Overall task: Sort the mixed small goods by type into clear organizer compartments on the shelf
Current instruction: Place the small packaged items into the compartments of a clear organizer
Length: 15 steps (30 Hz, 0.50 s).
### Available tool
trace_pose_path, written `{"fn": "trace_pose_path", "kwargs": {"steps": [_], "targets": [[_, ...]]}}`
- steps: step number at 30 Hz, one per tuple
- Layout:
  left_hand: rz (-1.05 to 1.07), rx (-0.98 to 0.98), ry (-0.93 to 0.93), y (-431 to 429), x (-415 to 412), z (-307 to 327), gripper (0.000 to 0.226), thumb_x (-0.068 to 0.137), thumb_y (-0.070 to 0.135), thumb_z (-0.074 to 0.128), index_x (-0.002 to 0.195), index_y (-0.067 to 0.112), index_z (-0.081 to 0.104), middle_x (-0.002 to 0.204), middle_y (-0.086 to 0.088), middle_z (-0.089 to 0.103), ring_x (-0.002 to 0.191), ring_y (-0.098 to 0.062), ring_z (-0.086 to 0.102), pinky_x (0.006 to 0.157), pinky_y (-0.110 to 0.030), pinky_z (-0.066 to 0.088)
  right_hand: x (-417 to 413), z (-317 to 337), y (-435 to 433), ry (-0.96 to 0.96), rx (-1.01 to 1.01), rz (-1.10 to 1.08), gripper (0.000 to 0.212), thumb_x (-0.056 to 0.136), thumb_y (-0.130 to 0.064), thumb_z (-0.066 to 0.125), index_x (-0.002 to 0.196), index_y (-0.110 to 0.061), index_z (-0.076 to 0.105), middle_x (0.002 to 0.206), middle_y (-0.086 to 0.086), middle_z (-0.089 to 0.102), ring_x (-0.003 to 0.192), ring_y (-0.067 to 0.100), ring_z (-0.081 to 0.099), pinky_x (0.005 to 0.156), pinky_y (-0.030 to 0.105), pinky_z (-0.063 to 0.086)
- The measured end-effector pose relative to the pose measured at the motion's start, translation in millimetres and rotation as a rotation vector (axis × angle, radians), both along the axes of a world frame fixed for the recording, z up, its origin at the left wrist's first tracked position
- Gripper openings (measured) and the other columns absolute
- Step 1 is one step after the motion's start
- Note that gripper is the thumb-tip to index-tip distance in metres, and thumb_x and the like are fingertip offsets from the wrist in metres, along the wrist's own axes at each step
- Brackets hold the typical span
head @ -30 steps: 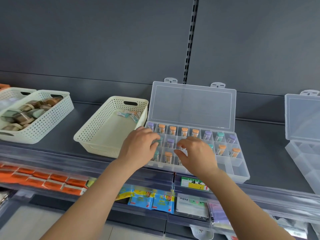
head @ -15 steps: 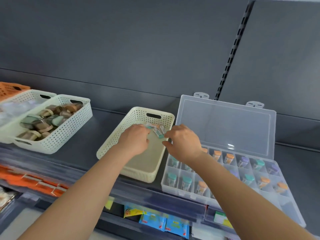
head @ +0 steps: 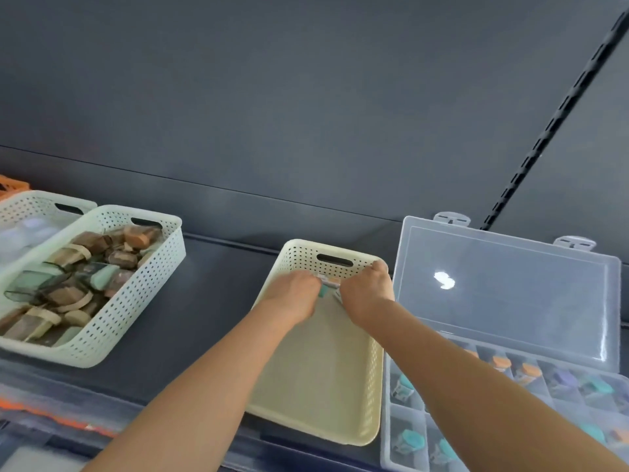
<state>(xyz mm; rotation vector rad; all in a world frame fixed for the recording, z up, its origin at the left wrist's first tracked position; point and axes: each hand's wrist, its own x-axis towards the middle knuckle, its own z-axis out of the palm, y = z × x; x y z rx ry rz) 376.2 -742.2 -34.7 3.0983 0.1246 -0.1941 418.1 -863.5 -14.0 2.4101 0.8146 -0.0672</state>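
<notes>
No readable text, label or number anywhere; small packets in basket too blurred to read.

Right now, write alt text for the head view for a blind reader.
A person's left hand and right hand meet over small packets at the far end of a cream perforated basket on a dark shelf. Right of it lies an open clear organizer holding capped vials; left, a white basket of brown and green items.

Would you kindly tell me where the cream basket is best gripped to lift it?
The cream basket is probably best held by the handle slot in its far end wall, fingers hooked in from above; the perforated sides offer no grip.
</notes>
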Motion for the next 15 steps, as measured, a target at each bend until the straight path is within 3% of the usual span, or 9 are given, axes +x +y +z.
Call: {"fn": "trace_pose_path", "kwargs": {"steps": [3, 6, 12, 15], "targets": [[-0.035, 0.024, -0.054, 5, 8, -5, 0.03, 0.088, 0.005, 0.052, 0.116, 0.01, 0.062, 0.112, -0.009, 0.058, 0.109, -0.029, 0.054, 0.085, -0.039, 0.046, 4, -5, 5, 0.008, 0.087, -0.046, 0.013, 0.088, -0.015, 0.049, 0.089, -0.026, 0.057, 0.079, -0.007, 0.052, 0.084, 0.019, 0.053, 0.075, 0.033, 0.032], [-0.04, 0.003, -0.052, 7, 10, -9, 0.025, 0.093, 0.014, 0.054, 0.115, 0.01, 0.064, 0.111, -0.01, 0.057, 0.108, -0.031, 0.053, 0.08, -0.038, 0.043, 6, -8, 8, 0.102, 0.249, -0.098, 0.02, 0.087, -0.008, 0.05, 0.1, -0.017, 0.062, 0.095, -0.001, 0.063, 0.094, 0.02, 0.06, 0.069, 0.028, 0.037], [-0.001, -0.114, 0.01, 5, 4, -6, 0.011, 0.085, 0.013, 0.058, 0.095, 0.013, 0.06, 0.103, -0.009, 0.062, 0.09, -0.029, 0.056, 0.067, -0.032, 0.041, -1, -9, 10, 0.17, 0.368, -0.148, 0.023, 0.087, -0.003, 0.051, 0.108, -0.004, 0.061, 0.108, 0.01, 0.06, 0.099, 0.028, 0.06, 0.07, 0.031, 0.043], [0.024, -0.218, -0.013, 6, -3, -2, 0.011, 0.087, 0.017, 0.056, 0.098, 0.015, 0.058, 0.103, -0.006, 0.063, 0.09, -0.027, 0.058, 0.068, -0.031, 0.041, -6, -3, 9, 0.174, 0.427, -0.114, 0.028, 0.086, -0.004, 0.056, 0.113, -0.004, 0.058, 0.113, 0.012, 0.055, 0.101, 0.03, 0.06, 0.075, 0.034, 0.048]]}}
